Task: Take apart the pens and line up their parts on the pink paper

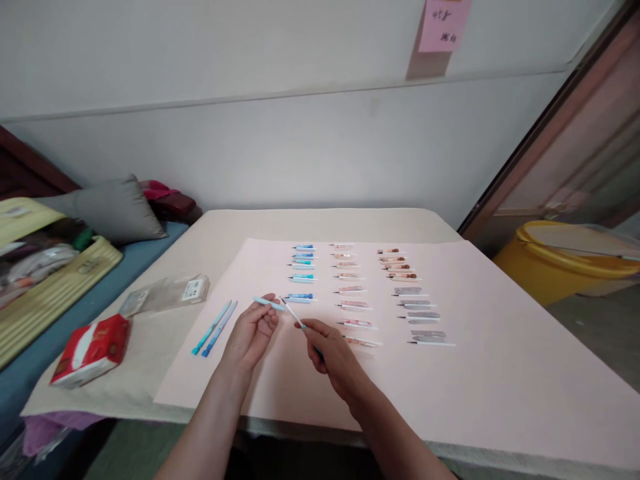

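My left hand (249, 335) pinches a light blue pen barrel (265, 302) between thumb and fingers. In my right hand (333, 352) is a thin white pen refill (293, 313), its far end close to the barrel and apart or touching, I cannot tell which. To the left lie a teal pen (212, 328) and a blue pen (220, 329), side by side and slanted. Beyond my hands, several blue pen parts (302, 277) with white refills form a column. Further right run columns of pink pen parts (354, 305), brown pen parts (399, 268) and grey pen parts (419, 315).
A pale pink sheet (480, 373) covers much of the table (320, 223). At the left are a red tissue pack (93, 350) and a clear plastic packet (167, 295). A yellow bin (565, 267) stands off the right side; a grey cushion (113, 210) rests at the far left.
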`<action>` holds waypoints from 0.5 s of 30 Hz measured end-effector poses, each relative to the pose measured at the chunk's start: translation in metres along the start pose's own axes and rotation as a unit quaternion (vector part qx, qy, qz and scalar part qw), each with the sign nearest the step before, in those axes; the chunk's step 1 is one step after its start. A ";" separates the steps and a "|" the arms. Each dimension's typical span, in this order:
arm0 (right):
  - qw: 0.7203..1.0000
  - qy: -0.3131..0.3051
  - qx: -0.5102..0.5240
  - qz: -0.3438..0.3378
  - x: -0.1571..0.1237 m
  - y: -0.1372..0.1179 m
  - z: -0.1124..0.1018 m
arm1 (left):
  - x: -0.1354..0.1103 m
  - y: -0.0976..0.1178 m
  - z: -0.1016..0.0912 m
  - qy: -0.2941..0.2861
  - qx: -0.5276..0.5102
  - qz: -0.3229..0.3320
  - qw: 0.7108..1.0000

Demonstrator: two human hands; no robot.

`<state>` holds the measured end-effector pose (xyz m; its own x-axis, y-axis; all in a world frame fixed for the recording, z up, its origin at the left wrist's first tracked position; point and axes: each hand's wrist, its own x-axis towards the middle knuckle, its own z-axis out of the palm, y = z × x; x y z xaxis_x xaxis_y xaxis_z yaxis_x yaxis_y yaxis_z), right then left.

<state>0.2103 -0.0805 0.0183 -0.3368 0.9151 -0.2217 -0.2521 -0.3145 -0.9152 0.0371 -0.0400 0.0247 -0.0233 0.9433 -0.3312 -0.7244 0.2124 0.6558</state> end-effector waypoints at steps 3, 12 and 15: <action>1.000 -0.013 -0.019 0.010 -0.002 -0.002 -0.003 | 0.007 0.006 -0.010 0.035 -0.068 -0.016 0.997; 0.997 -0.040 -0.063 0.033 -0.002 -0.006 -0.001 | 0.009 0.007 -0.013 0.032 -0.076 -0.028 0.996; 0.997 -0.041 -0.064 0.028 -0.003 -0.005 0.000 | 0.008 0.006 -0.012 0.031 -0.064 -0.025 0.997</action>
<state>0.2129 -0.0812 0.0235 -0.4218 0.8714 -0.2506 -0.1140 -0.3251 -0.9388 0.0248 -0.0344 0.0178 -0.0238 0.9138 -0.4056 -0.8073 0.2217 0.5469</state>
